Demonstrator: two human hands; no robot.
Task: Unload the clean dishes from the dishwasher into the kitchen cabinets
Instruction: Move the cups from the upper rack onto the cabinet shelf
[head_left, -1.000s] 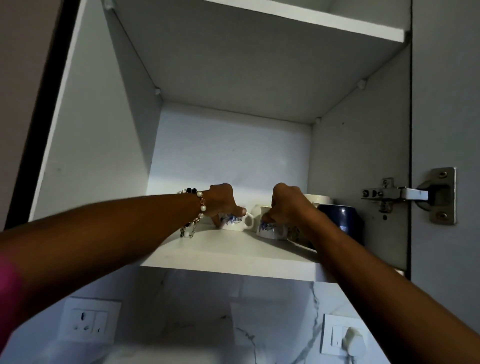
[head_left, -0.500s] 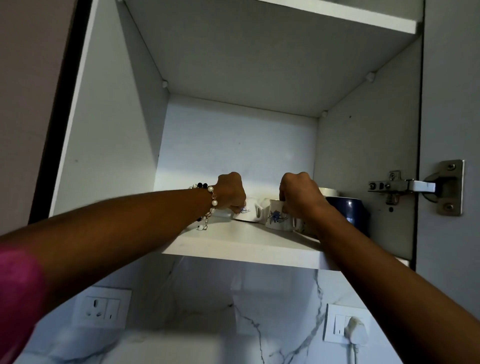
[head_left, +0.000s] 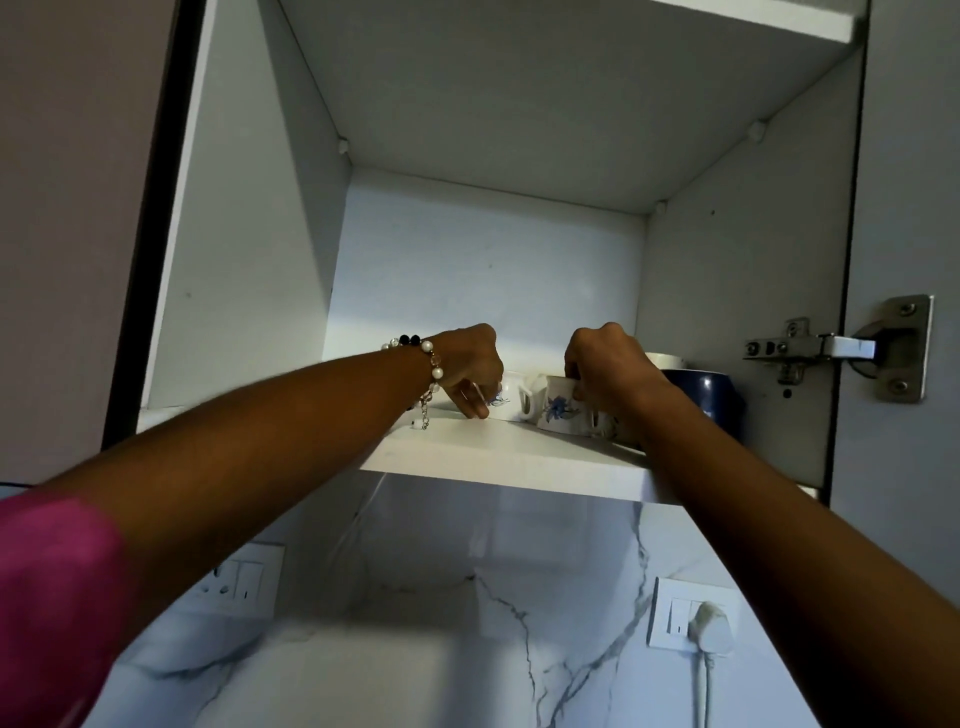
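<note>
Two white cups with blue flowers stand side by side on the lower cabinet shelf (head_left: 483, 452). My left hand (head_left: 470, 369), with a bead bracelet on the wrist, holds the left cup (head_left: 511, 402) by its left side, fingers pointing down to the shelf. My right hand (head_left: 605, 364) grips the rim of the right cup (head_left: 561, 410) from above; this cup looks slightly tilted. The two cups nearly touch, the left cup's handle between them.
A dark blue mug (head_left: 701, 397) and a white rim (head_left: 665, 358) behind it fill the shelf's right end. The open door with its metal hinge (head_left: 831, 348) is at right. An upper shelf (head_left: 753, 21) is overhead. Wall sockets (head_left: 685, 616) sit on the marble backsplash below.
Both hands have pushed the cups a little deeper onto the shelf. My left fingers now point down beside the left cup. The view has moved closer.
</note>
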